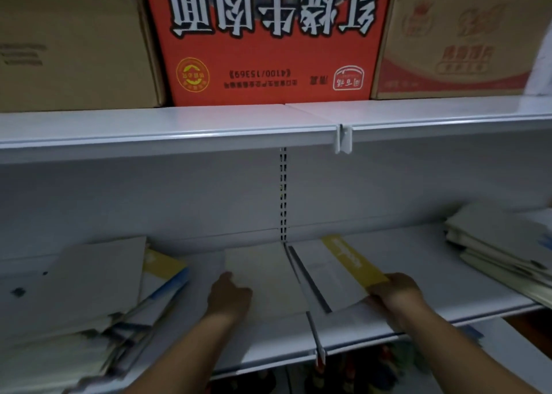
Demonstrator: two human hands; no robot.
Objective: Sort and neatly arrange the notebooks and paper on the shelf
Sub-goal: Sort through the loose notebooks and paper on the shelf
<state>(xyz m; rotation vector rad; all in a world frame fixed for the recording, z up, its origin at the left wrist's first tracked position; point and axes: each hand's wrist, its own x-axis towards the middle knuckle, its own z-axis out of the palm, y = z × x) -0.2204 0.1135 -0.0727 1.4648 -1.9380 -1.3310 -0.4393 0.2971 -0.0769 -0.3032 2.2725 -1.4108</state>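
On the white lower shelf (433,274) a pale plain notebook (265,277) lies flat in the middle. My left hand (228,298) rests on its left edge, fingers curled. Right of it lies a white notebook with a yellow band (337,271) and a dark spine. My right hand (397,292) grips its near right corner at the yellow band. An untidy pile of notebooks and paper (89,301) with blue and yellow covers fills the shelf's left end. Another leaning stack of pale notebooks (501,247) sits at the right end.
The upper white shelf (179,130) carries a red printed carton (268,41) between two brown cardboard boxes (71,41) (460,44). A perforated upright (283,196) divides the back panel. Dark goods show below the lower shelf's front edge.
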